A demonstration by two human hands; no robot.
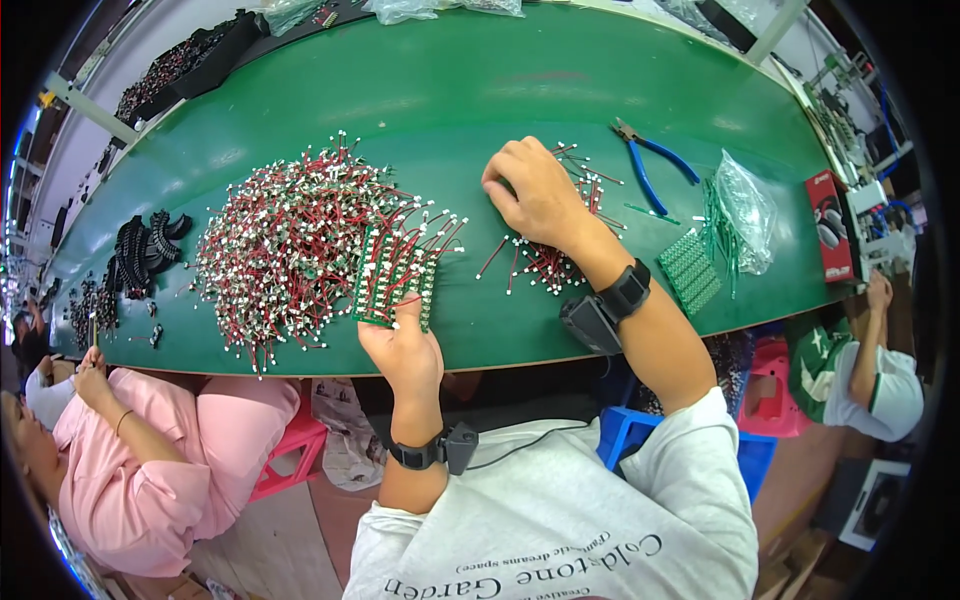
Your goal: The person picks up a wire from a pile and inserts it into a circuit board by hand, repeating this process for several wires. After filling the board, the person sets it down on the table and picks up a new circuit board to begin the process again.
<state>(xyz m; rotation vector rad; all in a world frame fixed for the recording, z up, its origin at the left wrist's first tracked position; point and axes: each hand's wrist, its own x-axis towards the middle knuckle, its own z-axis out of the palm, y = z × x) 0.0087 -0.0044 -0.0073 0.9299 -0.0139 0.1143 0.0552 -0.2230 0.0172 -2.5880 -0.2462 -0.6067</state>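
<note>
My left hand [404, 345] is closed on the lower edge of a green circuit board panel [385, 285], thumb on top. Rows of red wires with white connectors stand out from the panel and lean right. To its left, touching or nearly so, rises a large heap of small boards with red wires [285, 250]. My right hand [537, 192] is apart from the panel, its fingers curled downward beside a smaller pile of loose red wires with white plugs [550, 268]. Its fingertips are partly hidden, so what they hold, if anything, does not show.
Blue-handled pliers [650, 165] lie at the right. Near them are bare green board panels [690, 270], green strips [717, 235], a clear plastic bag [748, 210] and a red box [833, 228]. Black coiled parts [145, 250] lie left, where a co-worker in pink [150, 460] sits.
</note>
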